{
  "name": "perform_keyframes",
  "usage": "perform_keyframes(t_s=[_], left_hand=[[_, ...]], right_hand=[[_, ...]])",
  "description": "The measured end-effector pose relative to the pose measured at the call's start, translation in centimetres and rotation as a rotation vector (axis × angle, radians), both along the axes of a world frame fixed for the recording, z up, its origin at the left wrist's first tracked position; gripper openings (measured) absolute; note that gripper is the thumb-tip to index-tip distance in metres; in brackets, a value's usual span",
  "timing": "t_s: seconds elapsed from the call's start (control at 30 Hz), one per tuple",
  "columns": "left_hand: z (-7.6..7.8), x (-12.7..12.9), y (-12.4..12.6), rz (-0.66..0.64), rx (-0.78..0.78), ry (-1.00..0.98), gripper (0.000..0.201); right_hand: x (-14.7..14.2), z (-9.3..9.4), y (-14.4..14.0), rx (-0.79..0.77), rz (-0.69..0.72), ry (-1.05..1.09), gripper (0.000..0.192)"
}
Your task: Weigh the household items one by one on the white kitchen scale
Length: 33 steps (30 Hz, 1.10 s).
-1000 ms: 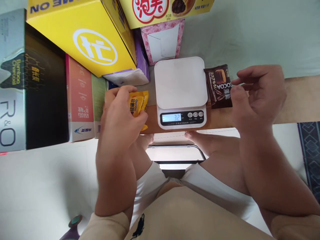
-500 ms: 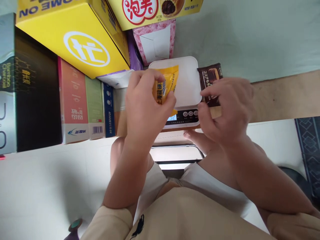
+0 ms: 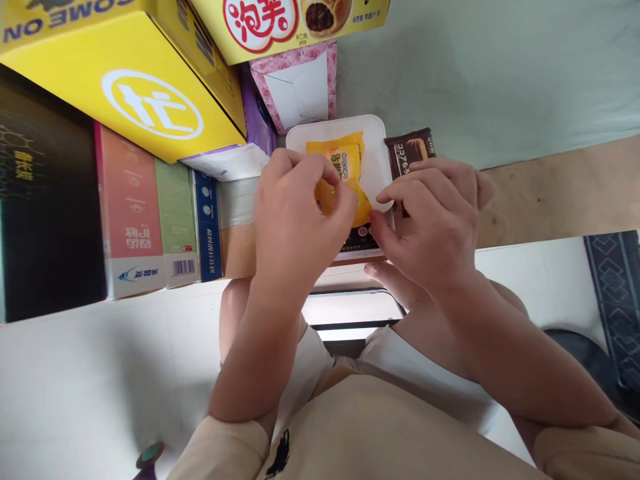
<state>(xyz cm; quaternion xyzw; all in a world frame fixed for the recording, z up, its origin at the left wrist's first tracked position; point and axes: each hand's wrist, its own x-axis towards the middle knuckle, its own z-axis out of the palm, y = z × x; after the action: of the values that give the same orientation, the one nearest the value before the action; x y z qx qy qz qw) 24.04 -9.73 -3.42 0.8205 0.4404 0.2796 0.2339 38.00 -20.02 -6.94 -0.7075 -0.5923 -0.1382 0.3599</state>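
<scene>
A yellow soap packet [image 3: 347, 148], printed "Sulfur Soap", is over the white plate of a digital kitchen scale [image 3: 376, 140]. My left hand [image 3: 305, 213] has thumb and forefinger closed on the packet, and its yellow wrapper shows through the loop of the fingers. My right hand [image 3: 435, 217] is at the packet's lower right corner, thumb tip touching or nearly touching it, with a small gap between thumb and forefinger. Partly under the right hand's fingers lies a dark brown biscuit packet [image 3: 407, 150], against the scale's right side. The scale's display is covered by the soap and my left hand.
To the left stand a large yellow box [image 3: 125, 100], a black box [image 3: 50, 200], pink [image 3: 131, 200] and green [image 3: 175, 207] cartons and a narrow blue box [image 3: 208, 233]. Behind the scale are a pink-edged box [image 3: 300, 87] and a yellow snack box [image 3: 310, 27]. Green cloth [image 3: 475, 80] covers the far surface.
The soap packet has turned and moved lower and right, now hiding the display. My right hand has come left from the biscuit packet to the soap's corner. The view has shifted slightly.
</scene>
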Motion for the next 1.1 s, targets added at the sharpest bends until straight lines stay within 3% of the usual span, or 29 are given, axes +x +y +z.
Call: perform_keyframes(t_s=[0.1,0.33,0.67,0.83,1.1], left_hand=[[-0.4,-1.7,0.7,-0.081,0.011,-0.044,0.012],[-2.2,-4.1,1.6,-0.167,0.118,-0.172,0.019],[-3.2,-5.0,2.3,-0.279,0.237,-0.207,0.019],[-3.7,-5.4,2.6,-0.301,0.245,-0.224,0.019],[-4.2,-4.9,2.9,-0.358,0.278,-0.271,0.010]], right_hand=[[0.0,0.3,-0.2,-0.014,0.034,0.032,0.012],[-1.3,0.0,0.2,-0.093,0.115,-0.024,0.044],[-2.4,0.4,0.5,-0.295,0.082,-0.086,0.045],[-2.7,0.3,0.6,-0.241,0.081,-0.173,0.045],[-1.1,-0.1,0.9,0.059,0.023,-0.169,0.034]])
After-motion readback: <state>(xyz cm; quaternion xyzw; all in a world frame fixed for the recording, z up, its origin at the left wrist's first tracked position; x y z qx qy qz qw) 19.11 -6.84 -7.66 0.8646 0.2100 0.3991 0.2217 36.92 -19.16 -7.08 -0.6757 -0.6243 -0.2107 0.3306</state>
